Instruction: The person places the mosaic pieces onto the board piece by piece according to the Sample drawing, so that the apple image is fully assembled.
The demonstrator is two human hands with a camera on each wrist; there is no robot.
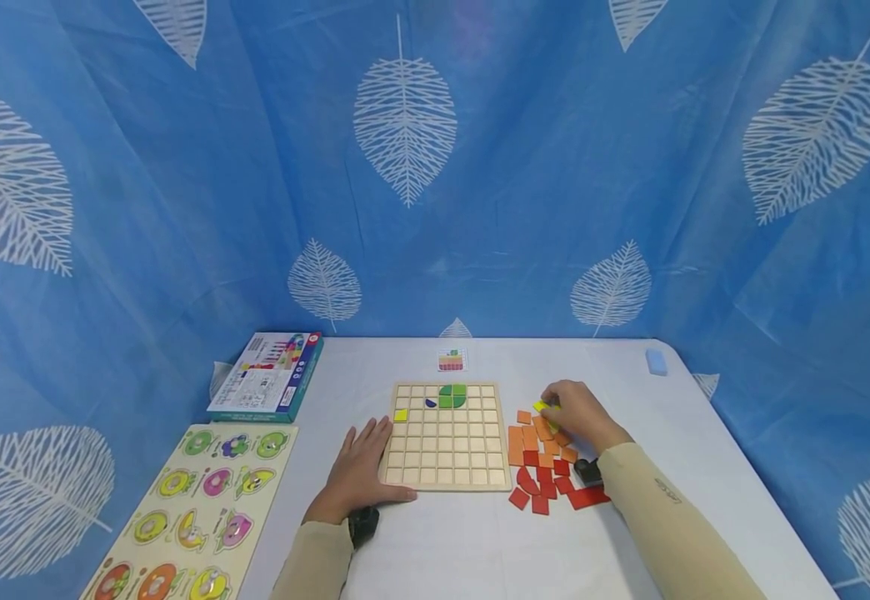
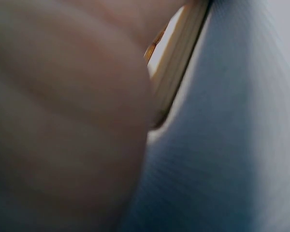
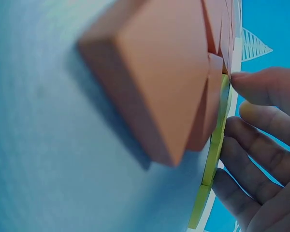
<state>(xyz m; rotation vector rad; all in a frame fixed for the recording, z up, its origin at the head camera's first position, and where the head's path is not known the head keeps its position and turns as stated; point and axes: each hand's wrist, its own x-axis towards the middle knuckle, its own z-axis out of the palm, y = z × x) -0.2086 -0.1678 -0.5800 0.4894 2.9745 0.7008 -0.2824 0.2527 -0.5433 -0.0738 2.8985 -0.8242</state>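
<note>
A wooden grid board (image 1: 446, 487) lies on the table. My left hand (image 1: 360, 468) rests flat with spread fingers at the board's left edge, the thumb along its front corner. On the board are green pieces (image 1: 452, 397), a small dark blue piece (image 1: 431, 403) and a yellow square (image 1: 401, 415). My right hand (image 1: 577, 412) is over several yellow pieces (image 3: 212, 154) right of the board; the right wrist view shows its fingertips touching them, fingers slightly bent. Orange pieces (image 1: 516, 446) and red pieces (image 1: 540, 504) lie loose nearby. Palm and blur fill most of the left wrist view.
A small pattern card (image 1: 452, 359) stands behind the board. At the left are a game box (image 1: 266, 377) and a food picture puzzle board (image 1: 206, 492). A light blue block (image 1: 656, 362) sits at the back right. Blue leaf-print cloth (image 1: 510, 208) hangs behind.
</note>
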